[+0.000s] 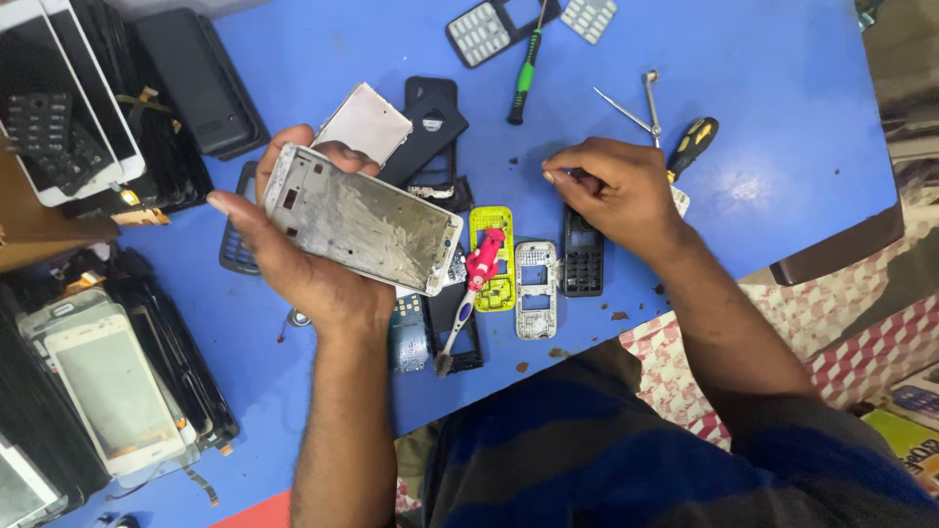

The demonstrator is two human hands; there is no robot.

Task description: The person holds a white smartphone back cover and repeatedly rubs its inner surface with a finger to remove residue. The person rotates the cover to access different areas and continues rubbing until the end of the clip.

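Top-left screens: white-framed rectangular phone screens (59, 88) lay stacked at my table's far left corner, glass dark.
Lower-left screens: a pile of white-bordered phone displays with pale grey glass (112, 391) sat beside my left forearm.
Package: a yellow-green printed packet (905, 440) showed at the right edge, partly cut off.

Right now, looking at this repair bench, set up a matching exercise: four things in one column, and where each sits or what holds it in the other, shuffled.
Things:
1. silver phone frame
2. green-handled screwdriver
3. yellow keypad housing
4. tweezers

Places:
A. under the red toothbrush
B. held in the left hand
C. just beyond the right hand
D. near the table's far edge, between two grey keypads

Pairs: 1-B, 2-D, 3-A, 4-C
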